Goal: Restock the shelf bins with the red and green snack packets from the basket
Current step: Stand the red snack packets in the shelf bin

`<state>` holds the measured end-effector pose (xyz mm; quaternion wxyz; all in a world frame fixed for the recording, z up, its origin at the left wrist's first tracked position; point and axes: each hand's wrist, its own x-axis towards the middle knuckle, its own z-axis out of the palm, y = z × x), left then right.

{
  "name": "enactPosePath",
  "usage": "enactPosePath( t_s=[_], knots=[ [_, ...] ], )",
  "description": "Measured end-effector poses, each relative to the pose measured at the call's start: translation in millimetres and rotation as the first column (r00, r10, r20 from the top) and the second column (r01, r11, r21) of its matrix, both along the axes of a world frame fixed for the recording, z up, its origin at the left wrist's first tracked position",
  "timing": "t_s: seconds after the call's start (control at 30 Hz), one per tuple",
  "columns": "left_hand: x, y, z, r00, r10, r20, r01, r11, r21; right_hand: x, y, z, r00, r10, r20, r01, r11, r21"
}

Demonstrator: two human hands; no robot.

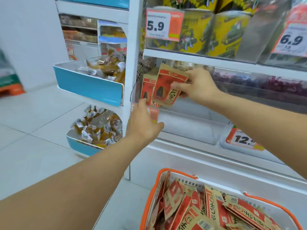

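Note:
My right hand [197, 87] pinches a red and tan snack packet [167, 85] by its right edge, holding it tilted over the left end of a clear shelf bin [191, 123]. A second red packet [147, 92] stands in the bin behind it, leaning on the left wall. My left hand [144, 123] rests on the bin's front left corner, its fingertips touching that standing packet's lower edge. Below, a white basket with an orange rim [157, 185] holds several red and tan packets [207, 208]. No green packet is visible.
Price tags hang on the shelf fronts: 5.9 [163, 24], 6.9 [292, 40] and one starting 12 [244, 140]. Yellow-green bags [216, 30] fill the shelf above. To the left, blue bins [88, 87] hold small wrapped snacks. Pale tiled floor lies at the left.

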<state>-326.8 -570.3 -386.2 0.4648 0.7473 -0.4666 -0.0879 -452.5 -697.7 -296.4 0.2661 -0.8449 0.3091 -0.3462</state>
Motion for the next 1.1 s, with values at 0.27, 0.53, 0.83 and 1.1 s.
enactPosePath(
  t_s=[0.27, 0.53, 0.83, 1.1],
  knots=[
    [31, 11, -18, 0.993, -0.034, -0.109, 0.047, 0.991, 0.121, 81, -50, -38, 0.982, -0.091, -0.165, 0.142, 0.934, 0.329],
    [32, 12, -17, 0.996, -0.033, -0.081, 0.043, 0.991, 0.127, 110, -53, -47, 0.959, -0.258, -0.12, 0.277, 0.943, 0.183],
    [29, 11, -17, 0.997, -0.066, -0.043, 0.072, 0.984, 0.162, 92, -54, -48, 0.958, -0.284, -0.037, 0.28, 0.905, 0.318],
    [23, 5, -15, 0.997, -0.071, 0.021, 0.065, 0.979, 0.192, 58, -41, -42, 0.969, -0.248, -0.003, 0.245, 0.954, 0.173]
  ],
)
